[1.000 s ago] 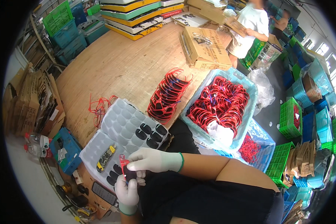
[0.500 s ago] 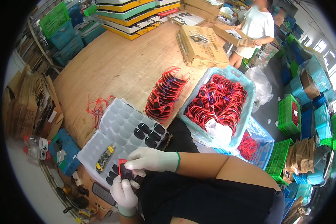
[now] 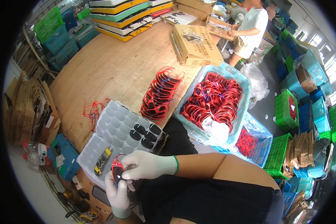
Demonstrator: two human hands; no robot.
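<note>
Between my gloved hands is a pair of red-framed sunglasses (image 3: 117,168), a dark lens showing in it. My left hand (image 3: 118,195) grips it from below with thumb and fingers. From the right, my right hand (image 3: 147,165) pinches its other side, partly covering it. Under and beyond my hands lies a whitish pocketed tray (image 3: 114,121), with several loose dark lenses (image 3: 147,135) in its right part. A yellow-and-black hand tool (image 3: 102,161) rests on the tray, left of the sunglasses.
A row of red glasses (image 3: 161,95) stands on the wooden table (image 3: 112,61). Right of it, a light-blue crate (image 3: 246,93) holds many more. Loose red frames (image 3: 95,108) lie behind the tray. A cardboard box (image 3: 198,44) sits farther back; a person (image 3: 252,28) stands beyond.
The sunglasses have turned so their dark lens shows more, and both hands have shifted slightly left. The person at the back has moved the open box away from the table.
</note>
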